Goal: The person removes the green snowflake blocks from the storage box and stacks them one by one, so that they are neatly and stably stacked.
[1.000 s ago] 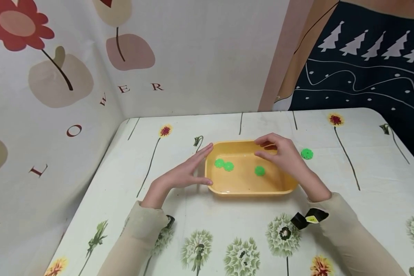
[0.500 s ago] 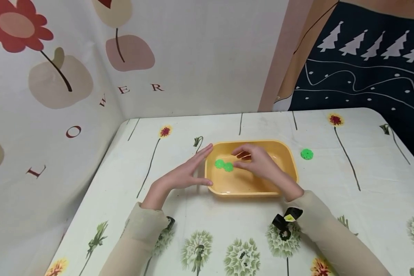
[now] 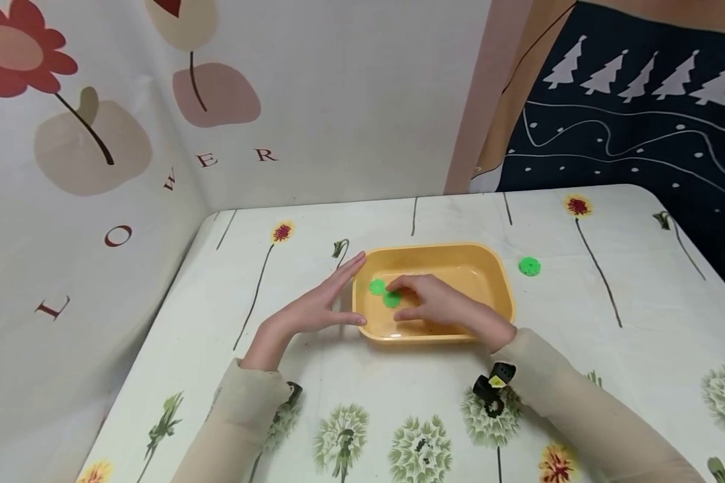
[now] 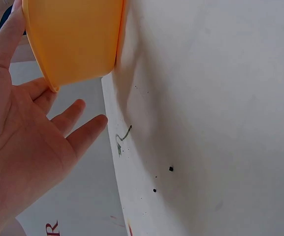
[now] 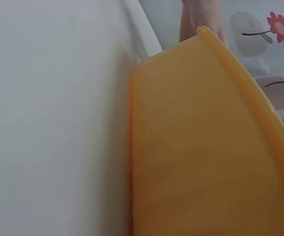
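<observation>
A yellow plastic tray [image 3: 495,288] stands on the flower-print tablecloth. At its left end my left hand [image 3: 314,305] has its fingers and thumb spread along the rim. In the left wrist view, that hand's fingers [image 4: 85,135] are extended, some touching the tray's edge. Inside the tray lie two small green notched discs, a left one [image 3: 377,286] and a right one [image 3: 392,300], close together. My right hand [image 3: 431,302] reaches over the tray, its index fingertip at the right disc and its thumb apart below. Whatever lies beneath that palm is hidden.
Another green disc [image 3: 529,266] lies on the tablecloth [image 3: 556,376] right of the tray. A printed white curtain [image 3: 338,100] rises behind and to the left, and a dark cloth with tree prints [image 3: 628,127] hangs at the back right.
My right hand has moved left inside the tray, from its right rim to the pair of discs. A third disc seen earlier in the tray is out of sight. My left hand stays at the rim.
</observation>
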`<state>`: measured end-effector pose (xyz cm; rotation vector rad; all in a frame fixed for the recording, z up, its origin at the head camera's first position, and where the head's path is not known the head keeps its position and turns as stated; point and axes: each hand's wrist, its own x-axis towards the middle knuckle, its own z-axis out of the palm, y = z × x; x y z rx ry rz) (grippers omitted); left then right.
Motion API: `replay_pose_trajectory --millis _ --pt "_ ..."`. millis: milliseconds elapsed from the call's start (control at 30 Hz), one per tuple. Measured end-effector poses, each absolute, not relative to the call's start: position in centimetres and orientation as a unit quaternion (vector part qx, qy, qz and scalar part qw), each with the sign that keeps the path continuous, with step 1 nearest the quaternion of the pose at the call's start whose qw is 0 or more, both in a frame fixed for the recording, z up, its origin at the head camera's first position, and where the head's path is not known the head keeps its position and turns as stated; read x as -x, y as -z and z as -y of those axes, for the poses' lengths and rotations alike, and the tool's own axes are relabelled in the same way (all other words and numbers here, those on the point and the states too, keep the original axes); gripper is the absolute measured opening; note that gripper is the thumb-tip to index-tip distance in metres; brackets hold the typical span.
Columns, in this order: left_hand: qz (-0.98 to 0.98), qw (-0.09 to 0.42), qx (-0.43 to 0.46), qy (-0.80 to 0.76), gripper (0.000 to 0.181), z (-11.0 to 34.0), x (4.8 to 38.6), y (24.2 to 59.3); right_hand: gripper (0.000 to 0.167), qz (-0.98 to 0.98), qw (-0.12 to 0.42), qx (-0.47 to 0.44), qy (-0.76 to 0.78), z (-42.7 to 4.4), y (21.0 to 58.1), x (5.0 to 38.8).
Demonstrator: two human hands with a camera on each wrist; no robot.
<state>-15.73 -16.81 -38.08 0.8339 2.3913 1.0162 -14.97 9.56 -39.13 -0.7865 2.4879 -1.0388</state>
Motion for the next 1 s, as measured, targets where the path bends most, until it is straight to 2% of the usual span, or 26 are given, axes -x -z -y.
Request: replay_pose_trajectory --millis 133,300,533,767,1000 --pt "-0.857 0.203 -0.297 -0.368 0.108 16.9 15.68 38.21 0.039 -0.868 0.171 0.288 0.365 -9.34 39.27 14.81" --pt "-0.856 0.201 -0.297 -0.372 0.108 16.87 15.7 38.33 0.031 -0.871 0.151 0.321 0.339 -9.35 39.33 14.66" --pt "-0.857 0.206 -0.289 -0.373 0.107 16.82 15.59 38.12 0.031 -0.866 0.161 0.348 0.32 -9.42 39.48 14.51" --pt "-0.859 0.207 -0.287 -0.37 0.107 16.71 15.58 37.88 0.027 -0.871 0.143 0.377 0.28 -9.29 39.62 14.6" --pt "-0.86 0.207 -0.287 -0.369 0.108 16.7 15.58 38.01 0.022 -0.878 0.142 0.372 0.266 -9.12 39.67 14.48"
